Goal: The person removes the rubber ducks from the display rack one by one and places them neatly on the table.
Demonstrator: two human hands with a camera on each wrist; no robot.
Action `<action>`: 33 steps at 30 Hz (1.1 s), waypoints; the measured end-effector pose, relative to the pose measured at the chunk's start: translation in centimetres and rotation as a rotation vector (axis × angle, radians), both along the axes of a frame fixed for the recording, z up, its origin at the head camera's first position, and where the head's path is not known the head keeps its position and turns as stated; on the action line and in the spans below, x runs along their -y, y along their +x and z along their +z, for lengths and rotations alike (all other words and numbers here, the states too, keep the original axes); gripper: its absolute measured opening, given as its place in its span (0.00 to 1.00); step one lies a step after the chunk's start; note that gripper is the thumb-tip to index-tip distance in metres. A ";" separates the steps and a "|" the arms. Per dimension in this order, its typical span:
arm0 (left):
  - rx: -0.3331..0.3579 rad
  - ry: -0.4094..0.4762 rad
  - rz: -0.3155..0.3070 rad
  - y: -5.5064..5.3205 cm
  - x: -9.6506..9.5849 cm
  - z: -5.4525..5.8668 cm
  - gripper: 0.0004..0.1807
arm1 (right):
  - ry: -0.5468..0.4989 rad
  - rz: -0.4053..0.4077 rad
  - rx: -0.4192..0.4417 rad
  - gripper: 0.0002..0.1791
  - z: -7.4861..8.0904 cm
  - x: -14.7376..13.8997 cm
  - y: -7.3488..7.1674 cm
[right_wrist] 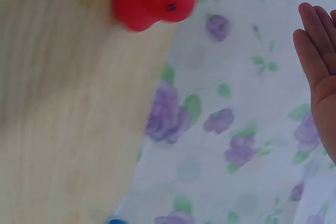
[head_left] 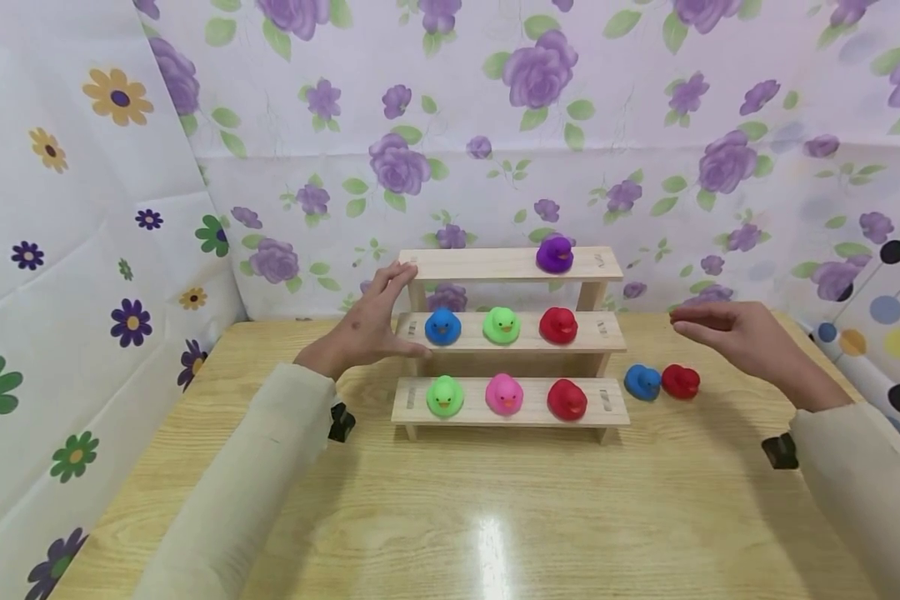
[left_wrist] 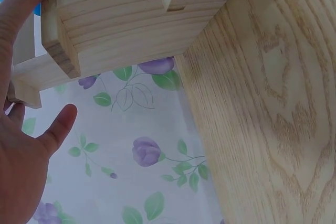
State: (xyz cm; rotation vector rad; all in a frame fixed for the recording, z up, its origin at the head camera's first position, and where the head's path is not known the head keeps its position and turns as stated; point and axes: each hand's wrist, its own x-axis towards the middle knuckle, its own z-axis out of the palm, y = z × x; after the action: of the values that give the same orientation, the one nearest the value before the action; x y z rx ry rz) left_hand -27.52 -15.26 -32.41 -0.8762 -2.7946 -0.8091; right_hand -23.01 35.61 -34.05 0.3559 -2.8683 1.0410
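Note:
My left hand (head_left: 367, 325) is at the left end of the three-tier wooden display stand (head_left: 506, 332), fingers reaching to the top board's end and thumb spread by the middle board. Seen from the left wrist, the hand (left_wrist: 21, 145) lies along the board ends, its thumb apart from the wood. My right hand (head_left: 735, 337) hovers with nothing in it, fingers nearly straight, above a red rubber duck (head_left: 680, 382) and a blue rubber duck (head_left: 642, 382) on the table. The right wrist view has that hand (right_wrist: 323, 77) at its right edge.
On the top board sits a purple duck (head_left: 555, 254). The middle board bears blue (head_left: 442, 326), light green (head_left: 502, 325) and red (head_left: 558, 325) ducks. Along the bottom one are light green (head_left: 445, 396), pink (head_left: 504, 394) and red (head_left: 567, 399) ducks. Flowered cloth (head_left: 480, 108) hangs behind.

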 end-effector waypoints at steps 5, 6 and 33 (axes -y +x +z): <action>-0.018 -0.039 0.012 -0.1 -0.1 0.1 0.66 | -0.032 0.002 0.003 0.28 1.7 1.5 -0.4; -0.026 -0.051 0.015 -0.2 -0.1 0.2 0.66 | -0.031 -0.001 0.003 0.28 2.1 1.8 -0.5; -0.059 -0.103 0.023 -0.3 -0.2 0.4 0.65 | -0.080 0.072 -0.033 0.30 7.4 9.0 -4.0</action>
State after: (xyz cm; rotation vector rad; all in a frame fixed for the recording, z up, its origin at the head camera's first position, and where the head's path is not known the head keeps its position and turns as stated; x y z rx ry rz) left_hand -27.83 -15.08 -31.99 -0.8666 -2.8105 -0.6300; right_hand -26.97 26.60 -26.66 0.4686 -2.7939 1.1470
